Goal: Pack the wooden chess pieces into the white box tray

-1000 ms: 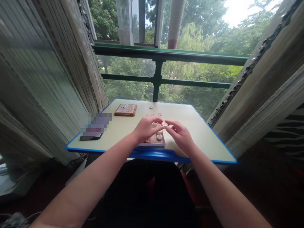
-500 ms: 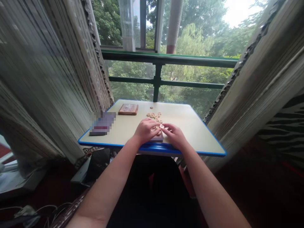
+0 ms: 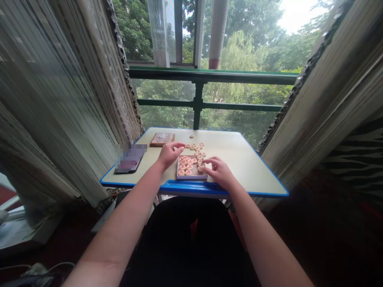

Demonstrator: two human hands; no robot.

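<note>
The pale flat tray [image 3: 191, 177] of round wooden discs [image 3: 186, 162] sits at the bench [image 3: 251, 167]'s near edge, long side left-to-right — discs flat, red marks up. Your right hand [image 3: 220, 172] bends its fingers onto the right-side discs; the grip I cannot tell. Your left hand [image 3: 168, 153], fingers open and empty, points at the loose discs [image 3: 196, 147].

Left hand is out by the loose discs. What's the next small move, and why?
Probably pinch the nearest loose disc with the left hand: its fingertips point at it, just short, while the right hand is busy at the tray edge.
</note>
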